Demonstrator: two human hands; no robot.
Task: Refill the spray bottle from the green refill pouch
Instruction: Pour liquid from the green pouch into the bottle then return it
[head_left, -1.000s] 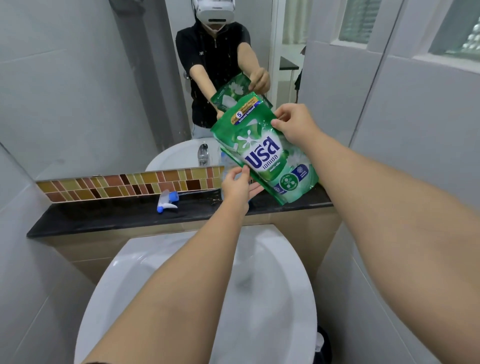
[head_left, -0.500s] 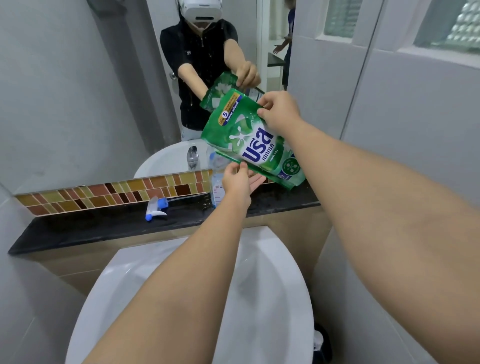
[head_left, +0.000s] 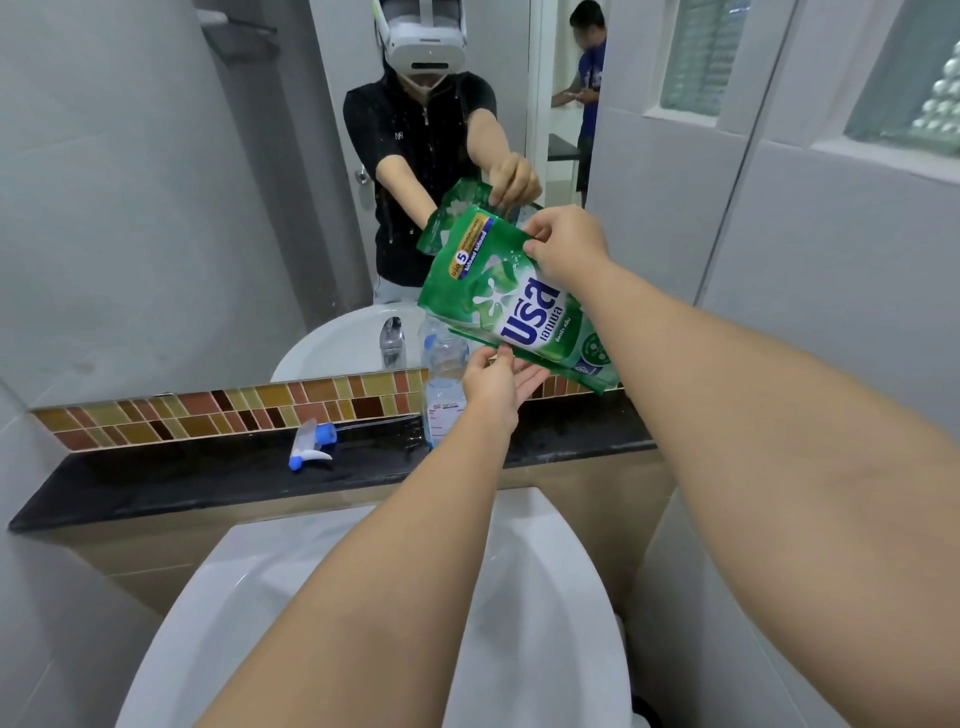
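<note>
I hold the green refill pouch (head_left: 511, 301) tilted in the air above the black ledge (head_left: 208, 480). My right hand (head_left: 563, 247) pinches its upper right edge. My left hand (head_left: 496, 382) grips its lower edge from below. The clear spray bottle (head_left: 441, 379) stands upright on the ledge, without its head, just left of my left hand; the pouch's lower left corner hangs over its neck. The blue and white spray head (head_left: 311, 447) lies on the ledge to the left.
A white basin (head_left: 545, 649) sits below my arms. A mirror (head_left: 156, 208) above a brown tile strip (head_left: 208, 410) reflects me, the tap and another person in a doorway. Grey walls stand close on both sides.
The pouch has shifted left and tipped further, so its lower corner now sits above the bottle's neck. Both hands keep the same grips.
</note>
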